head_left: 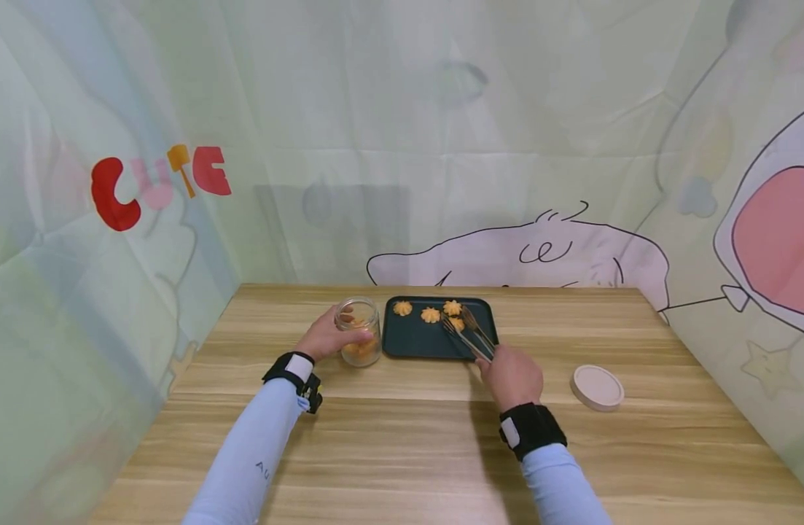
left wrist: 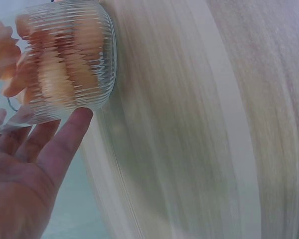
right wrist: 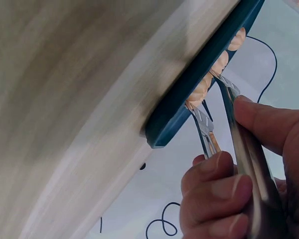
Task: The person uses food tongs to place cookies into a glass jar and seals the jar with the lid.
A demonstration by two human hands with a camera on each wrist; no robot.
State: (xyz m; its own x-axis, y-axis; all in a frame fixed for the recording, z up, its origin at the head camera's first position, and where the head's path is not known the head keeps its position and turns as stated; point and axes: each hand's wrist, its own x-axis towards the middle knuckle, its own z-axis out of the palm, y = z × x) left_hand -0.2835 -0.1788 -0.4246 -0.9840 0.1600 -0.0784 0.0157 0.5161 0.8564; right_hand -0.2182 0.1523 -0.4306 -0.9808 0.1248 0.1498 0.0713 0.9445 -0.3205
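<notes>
My left hand (head_left: 326,338) grips a clear glass jar (head_left: 362,357) on the table, its thumb across the near side. Inside the lidless jar lie several orange-yellow cookies (left wrist: 60,64), seen through the ribbed glass. To the jar's right is a dark tray (head_left: 408,344) with several flower-shaped cookies, among them one (head_left: 402,308) at its left and one (head_left: 431,315) near its middle. My right hand (head_left: 514,378) holds metal tongs (right wrist: 249,154) with fork-like tips. Those tips reach down around a cookie (head_left: 457,324) at the tray's right; whether they pinch it I cannot tell.
A pale round lid (head_left: 598,387) lies on the wooden table (head_left: 402,452), right of my right hand. Printed cloth walls (head_left: 349,146) rise behind the table's back edge and along both sides.
</notes>
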